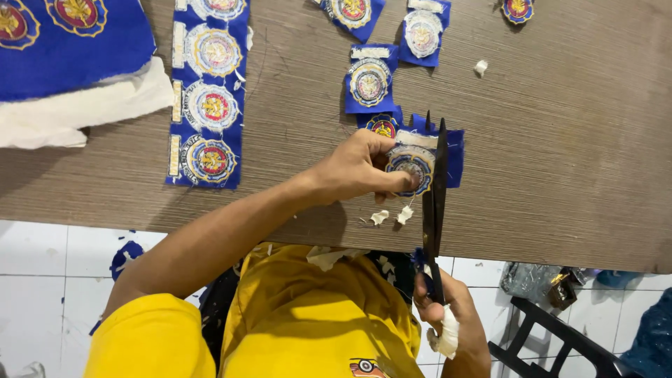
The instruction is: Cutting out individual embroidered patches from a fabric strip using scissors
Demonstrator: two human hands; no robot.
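Observation:
My left hand (360,170) pinches a round embroidered badge (411,165) on blue cloth, holding it just above the brown table (560,154). My right hand (451,315), with a white wrap on one finger, grips the handles of black scissors (434,196). The blades point away from me and run along the badge's right edge. More blue badge pieces (453,154) lie under and behind the held one.
A blue strip of three round badges (208,105) lies at the left, beside folded blue cloth on white backing (70,70). Several cut badges (369,80) lie further back. White scraps (392,215) sit near the table edge. A black frame (553,336) stands on the tiled floor.

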